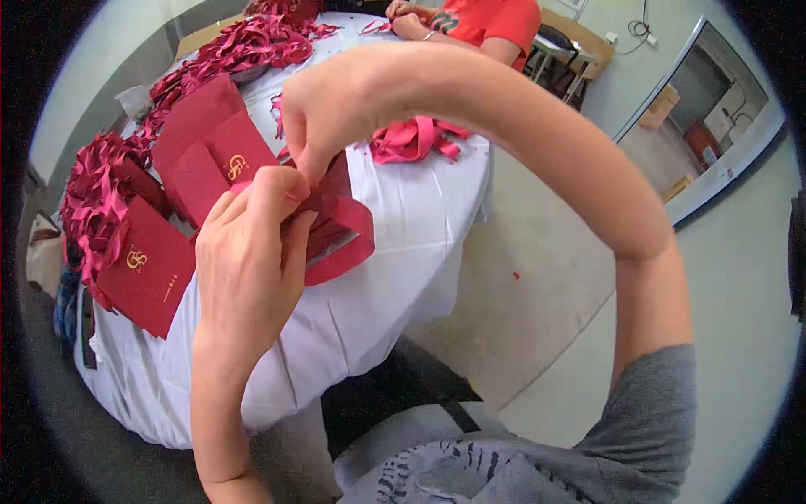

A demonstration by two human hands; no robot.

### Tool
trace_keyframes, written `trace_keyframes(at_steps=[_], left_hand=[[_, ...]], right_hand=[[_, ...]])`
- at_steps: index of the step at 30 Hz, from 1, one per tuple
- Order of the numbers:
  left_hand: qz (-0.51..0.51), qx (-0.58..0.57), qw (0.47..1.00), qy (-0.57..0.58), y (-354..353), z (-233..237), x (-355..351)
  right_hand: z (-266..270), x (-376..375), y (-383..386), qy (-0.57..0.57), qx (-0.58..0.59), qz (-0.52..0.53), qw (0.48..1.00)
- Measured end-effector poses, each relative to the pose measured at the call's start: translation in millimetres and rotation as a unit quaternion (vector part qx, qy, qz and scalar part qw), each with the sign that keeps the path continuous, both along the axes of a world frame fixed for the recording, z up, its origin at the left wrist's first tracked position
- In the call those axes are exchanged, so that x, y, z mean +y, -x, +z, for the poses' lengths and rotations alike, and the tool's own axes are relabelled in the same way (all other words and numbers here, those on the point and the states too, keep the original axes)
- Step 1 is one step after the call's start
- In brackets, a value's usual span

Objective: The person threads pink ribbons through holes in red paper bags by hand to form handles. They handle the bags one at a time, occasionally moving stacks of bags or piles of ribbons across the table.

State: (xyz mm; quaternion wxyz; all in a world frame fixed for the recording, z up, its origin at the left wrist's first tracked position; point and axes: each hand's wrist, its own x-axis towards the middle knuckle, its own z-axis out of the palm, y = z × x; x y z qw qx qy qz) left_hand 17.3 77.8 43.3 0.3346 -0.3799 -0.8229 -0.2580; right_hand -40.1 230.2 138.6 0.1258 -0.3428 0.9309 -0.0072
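My left hand (248,252) is closed, its thumb and index finger pinching a red ribbon (363,235) at the top of a dark red paper bag (338,178). From above, my right hand (323,113) reaches down with bent fingers, closed at the same spot, fingertips touching those of my left. The ribbon curves out to the right of my left thumb. The fingers cover most of the bag's edge, so the exact hold is partly hidden.
Flat dark red bags with gold lettering (151,265) lie at the left, beside heaped red ribbons (96,202). More ribbons (411,139) rest on the white tablecloth (403,227). Across the table, a person in a red shirt (495,21) handles ribbon.
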Motion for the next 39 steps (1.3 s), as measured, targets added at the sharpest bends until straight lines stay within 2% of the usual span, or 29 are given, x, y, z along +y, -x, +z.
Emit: trace_keyframes(at_steps=[5, 9, 12, 16, 20, 22, 25, 26, 28, 29, 31, 32, 33, 35, 39], left_hand=[[0.006, -0.01, 1.0, 0.001, -0.9, -0.4, 0.2], [0.007, -0.04, 0.999, -0.03, -0.4, -1.2, 0.3], [0.014, -0.032, 0.999, -0.011, -2.0, 1.7, 0.8], [-0.008, -0.036, 0.999, 0.021, -5.3, 2.9, 2.6], [0.005, -0.065, 0.998, -0.004, -2.6, 4.6, 0.5], [-0.001, -0.063, 0.998, 0.01, -2.3, 6.2, -1.1], [-0.01, -0.056, 0.998, 0.016, -2.3, 8.0, -1.1], [-0.012, -0.061, 0.998, 0.025, -1.7, 9.7, -2.4], [-0.012, -0.101, 0.994, 0.033, -3.7, 14.0, -4.9], [-0.016, -0.076, 0.996, 0.037, -3.4, 13.5, -4.2], [-0.014, -0.05, 0.998, 0.042, -1.5, 10.6, -2.5], [-0.011, -0.051, 0.998, 0.041, -1.8, 11.2, -2.0], [-0.002, -0.051, 0.998, 0.048, -2.4, 12.2, -1.7], [0.005, -0.054, 0.997, 0.058, -1.6, 11.0, -1.6], [0.014, -0.037, 0.999, 0.023, 0.2, 7.2, 2.1]], right_hand=[[-6.1, 0.7, -2.3, 0.007, 0.024, -0.004, 1.0], [-31.2, 19.9, -2.8, 0.23, -0.05, -0.039, 0.971], [-54.2, 26.8, -3.1, 0.39, -0.091, -0.04, 0.916], [-53.6, 30.8, 9.1, 0.581, -0.126, -0.064, 0.802], [-56.7, 34.9, 22.2, 0.6, -0.132, -0.042, 0.788], [-56.4, 33.8, 30.0, 0.665, -0.12, -0.07, 0.733], [-59.9, 42.0, 46.4, 0.771, -0.149, -0.103, 0.61], [-64.1, 41.3, 50.8, 0.78, -0.142, -0.097, 0.602], [-78.1, 43.6, 55.6, 0.786, -0.278, -0.029, 0.552], [-84.5, 45.1, 51.5, 0.774, -0.324, -0.03, 0.544], [-96.5, 49.1, 41.9, 0.693, -0.397, -0.011, 0.602], [-105.8, 45.5, 36.9, 0.658, -0.375, -0.029, 0.652], [-110.1, 43.3, 23.0, 0.636, -0.344, 0.032, 0.69], [-98.4, 43.4, 8.8, 0.561, -0.284, 0.085, 0.773], [-94.6, 37.4, 3.4, 0.615, -0.245, 0.039, 0.748]])
